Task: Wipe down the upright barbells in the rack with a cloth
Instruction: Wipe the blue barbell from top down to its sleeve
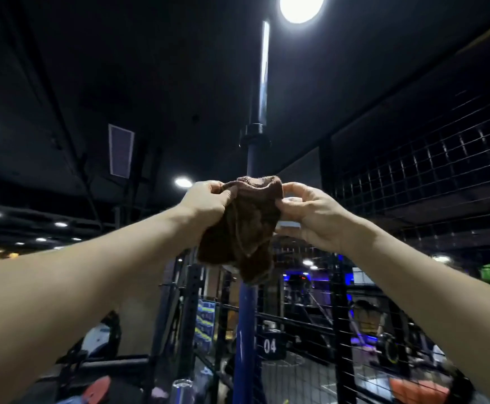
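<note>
An upright barbell (245,322) with a dark blue shaft rises through the middle of the view; its collar and shiny sleeve (262,83) reach up toward the ceiling. A brown cloth (249,228) is wrapped around the shaft at head height. My left hand (208,204) grips the cloth's left side. My right hand (313,212) pinches its right edge between thumb and fingers. The stretch of shaft behind the cloth is hidden.
The chrome end of a second bar (182,387) stands low, just left of the blue shaft. A black wire-mesh partition (430,158) runs along the right. Rack uprights (191,301) stand behind, with gym equipment below. A bright ceiling lamp (301,5) glares overhead.
</note>
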A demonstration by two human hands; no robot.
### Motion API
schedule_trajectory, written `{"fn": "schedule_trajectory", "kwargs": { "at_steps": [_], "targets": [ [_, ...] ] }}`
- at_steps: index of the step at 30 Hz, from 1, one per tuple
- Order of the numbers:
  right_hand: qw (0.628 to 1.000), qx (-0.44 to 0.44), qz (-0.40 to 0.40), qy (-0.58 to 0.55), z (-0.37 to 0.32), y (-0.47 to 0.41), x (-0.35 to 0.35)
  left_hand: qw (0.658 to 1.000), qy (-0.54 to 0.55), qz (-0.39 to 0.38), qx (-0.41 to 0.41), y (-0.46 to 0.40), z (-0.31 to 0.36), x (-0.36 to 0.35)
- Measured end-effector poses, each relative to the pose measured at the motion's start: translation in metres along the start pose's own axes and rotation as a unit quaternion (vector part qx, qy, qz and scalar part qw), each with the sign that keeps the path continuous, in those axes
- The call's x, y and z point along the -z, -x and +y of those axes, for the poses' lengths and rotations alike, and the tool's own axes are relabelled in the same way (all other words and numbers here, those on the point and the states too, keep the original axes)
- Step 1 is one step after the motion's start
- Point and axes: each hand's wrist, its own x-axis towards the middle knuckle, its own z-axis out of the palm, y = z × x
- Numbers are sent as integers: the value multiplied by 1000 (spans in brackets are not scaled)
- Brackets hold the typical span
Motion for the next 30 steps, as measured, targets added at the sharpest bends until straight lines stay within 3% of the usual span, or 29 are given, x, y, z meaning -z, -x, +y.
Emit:
{"fn": "schedule_trajectory", "kwargs": {
  "at_steps": [4, 6, 9, 12, 14, 16, 18, 20, 22, 26, 30],
  "targets": [
    [999, 10, -43, -26, 15, -8, -6, 995, -61, 85, -4, -3, 2, -10],
    [997, 24, -49, -59, 22, -15, -4, 995, -56, 87, -11, -5, 5, -18],
    [997, 45, 15, -67, 32, -30, 3, 997, -61, 52, 5, -11, 9, -25],
    [991, 117, 67, 14, 32, -55, 9, 987, -143, 68, 6, -28, 17, -14],
    [984, 161, 81, 7, 29, -83, 14, 943, -269, 185, -60, -50, 31, -11],
    [981, 157, 111, 18, 23, -95, 8, 857, -383, 282, -197, -45, 52, -9],
    [980, 146, 133, 34, 25, -112, 10, 833, -421, 186, -308, -40, 59, -29],
    [982, 119, 146, 22, 29, -127, 16, 827, -509, 59, -232, -41, 54, -49],
    [985, 98, 143, -5, 31, -130, 20, 805, -584, 29, -103, -53, 43, -57],
    [992, 88, 89, -14, 34, -131, 31, 851, -508, 125, -37, -67, 28, -68],
    [997, 53, 5, -52, 38, -128, 44, 871, -457, 177, -29, -80, 5, -84]
  ]
}}
